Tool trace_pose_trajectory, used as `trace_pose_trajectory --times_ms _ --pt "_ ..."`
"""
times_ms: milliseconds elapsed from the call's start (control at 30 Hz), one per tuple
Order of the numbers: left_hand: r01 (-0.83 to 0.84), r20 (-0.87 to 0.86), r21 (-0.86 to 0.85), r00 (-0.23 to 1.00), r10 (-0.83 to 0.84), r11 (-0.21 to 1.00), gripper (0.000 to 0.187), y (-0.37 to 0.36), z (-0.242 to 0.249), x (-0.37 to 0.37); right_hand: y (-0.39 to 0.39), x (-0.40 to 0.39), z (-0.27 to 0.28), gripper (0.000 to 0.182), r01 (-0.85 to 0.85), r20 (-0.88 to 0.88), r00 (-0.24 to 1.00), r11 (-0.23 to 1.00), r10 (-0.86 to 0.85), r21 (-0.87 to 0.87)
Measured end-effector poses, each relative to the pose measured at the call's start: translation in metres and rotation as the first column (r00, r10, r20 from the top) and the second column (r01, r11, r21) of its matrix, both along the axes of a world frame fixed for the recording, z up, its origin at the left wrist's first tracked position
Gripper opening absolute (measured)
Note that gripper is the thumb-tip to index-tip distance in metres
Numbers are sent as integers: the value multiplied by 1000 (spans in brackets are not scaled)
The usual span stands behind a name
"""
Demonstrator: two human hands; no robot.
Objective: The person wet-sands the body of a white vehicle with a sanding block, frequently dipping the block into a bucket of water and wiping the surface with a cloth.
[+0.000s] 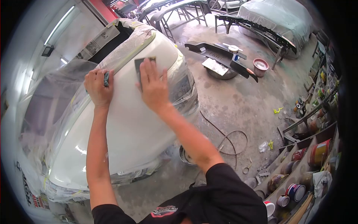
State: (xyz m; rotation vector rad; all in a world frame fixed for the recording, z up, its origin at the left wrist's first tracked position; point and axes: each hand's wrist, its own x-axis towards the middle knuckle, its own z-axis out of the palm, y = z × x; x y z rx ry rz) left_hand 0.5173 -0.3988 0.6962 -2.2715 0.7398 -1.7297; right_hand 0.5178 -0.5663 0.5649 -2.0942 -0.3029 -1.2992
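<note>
Below me lies a pale, whitish car panel [123, 123], bordered by masking tape and clear plastic film [48, 104]. My left hand [100, 87] is closed around a crumpled blue-green cloth [106, 79] and rests at the panel's far left edge. Right of it, my right hand [153, 87] lies with its fingers stretched over a dark flat sanding pad [138, 67], pressing it to the panel's upper part. Part of the pad is hidden under the fingers.
A black bumper part [220, 56] lies on a low stand, beside a pink bucket [260, 65]. A hose [244, 143] loops over the floor. Paint cans [295, 192] stand on shelving at the right. A plastic-covered car [278, 18] is at the back.
</note>
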Motion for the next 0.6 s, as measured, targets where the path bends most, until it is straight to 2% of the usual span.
trace_pose_trajectory --times_ms 100,200,267,367,400,500,600 --pt "14 8 4 1000 -14 1000 21 1 1 2 -45 51 34 70 18 -225 972 935 67 355" --pt "-30 -26 -29 999 29 999 21 -1 0 1 -11 54 28 76 205 -207 971 873 -123 443" --pt "-25 -12 -32 1000 25 999 21 0 0 4 44 0 3 80 153 -143 984 922 -108 355" --pt "3 -6 -15 1000 -3 1000 21 4 -2 5 73 -39 -12 82 21 -208 977 943 51 331" --pt "12 -1 -7 1000 -12 1000 20 5 -2 5 66 -33 -4 83 33 -155 988 925 28 378" --pt "-11 5 -2 1000 11 1000 22 0 -1 2 23 9 25 83 121 -298 954 861 37 493" --pt "4 -43 -19 999 -5 1000 22 2 0 2 48 1 29 80 137 -258 966 780 32 611"
